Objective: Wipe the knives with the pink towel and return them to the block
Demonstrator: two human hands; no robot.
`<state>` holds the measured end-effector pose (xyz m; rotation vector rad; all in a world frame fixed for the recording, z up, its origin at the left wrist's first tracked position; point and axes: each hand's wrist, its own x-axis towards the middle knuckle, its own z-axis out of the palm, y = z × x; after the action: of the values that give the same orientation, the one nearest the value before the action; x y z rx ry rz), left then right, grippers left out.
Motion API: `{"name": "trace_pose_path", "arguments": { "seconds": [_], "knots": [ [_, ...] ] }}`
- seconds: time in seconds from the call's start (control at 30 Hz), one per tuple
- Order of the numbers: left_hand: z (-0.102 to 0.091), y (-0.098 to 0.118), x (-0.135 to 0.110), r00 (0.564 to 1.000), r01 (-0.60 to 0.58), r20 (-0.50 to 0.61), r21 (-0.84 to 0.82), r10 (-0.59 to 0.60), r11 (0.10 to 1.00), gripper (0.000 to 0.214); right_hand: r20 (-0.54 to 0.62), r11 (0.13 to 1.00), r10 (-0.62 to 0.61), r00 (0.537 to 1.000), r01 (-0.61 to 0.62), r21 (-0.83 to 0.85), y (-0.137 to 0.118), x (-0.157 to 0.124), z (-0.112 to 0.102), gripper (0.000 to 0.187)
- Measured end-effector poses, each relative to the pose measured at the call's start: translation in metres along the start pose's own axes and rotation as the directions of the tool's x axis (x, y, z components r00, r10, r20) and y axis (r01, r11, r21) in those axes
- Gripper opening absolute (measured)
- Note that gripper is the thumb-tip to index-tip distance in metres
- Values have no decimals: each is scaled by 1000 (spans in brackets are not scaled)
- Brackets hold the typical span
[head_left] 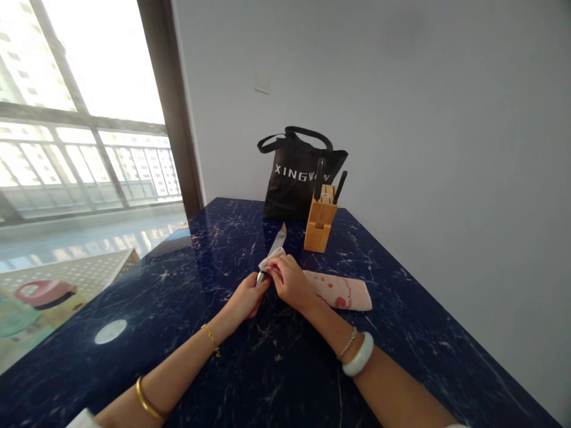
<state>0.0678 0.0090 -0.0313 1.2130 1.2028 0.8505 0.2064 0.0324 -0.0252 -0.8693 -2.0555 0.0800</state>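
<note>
My left hand [247, 296] is closed round the handle of a kitchen knife [277, 241], whose blade points away from me over the dark blue marble table [276, 368]. My right hand [292, 282] pinches a pink patterned cloth [341, 291] against the base of the blade, near the handle. The rest of the cloth trails flat on the table to the right of that hand. The knife's handle is mostly hidden inside my left fist.
A wooden knife block [319, 224] with two black-handled knives stands just beyond the hands. Behind it sits a black tote bag [298, 175] against the grey wall. A large window [84, 107] lies to the left, past the table's edge.
</note>
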Motion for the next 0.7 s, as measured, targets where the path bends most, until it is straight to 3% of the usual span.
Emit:
{"name": "trace_pose_path", "arguments": {
  "seconds": [0.27, 0.37, 0.53, 0.7],
  "knots": [
    [0, -4, 2, 998, -45, 34, -9, 45, 999, 40, -11, 999, -22, 1000, 22, 26, 3, 0, -4, 8],
    [0, -6, 3, 999, -33, 25, -21, 34, 999, 39, -22, 1000, 20, 1000, -19, 12, 4, 0, -5, 9],
    [-1, -8, 6, 995, -95, 16, 104, 94, 990, 34, -14, 996, -65, 998, 66, 60, 2, 2, -6, 10],
    [-1, -5, 4, 997, -79, 25, 104, 77, 991, 34, -8, 999, -31, 999, 31, 36, 1, 3, -9, 10]
  ]
}}
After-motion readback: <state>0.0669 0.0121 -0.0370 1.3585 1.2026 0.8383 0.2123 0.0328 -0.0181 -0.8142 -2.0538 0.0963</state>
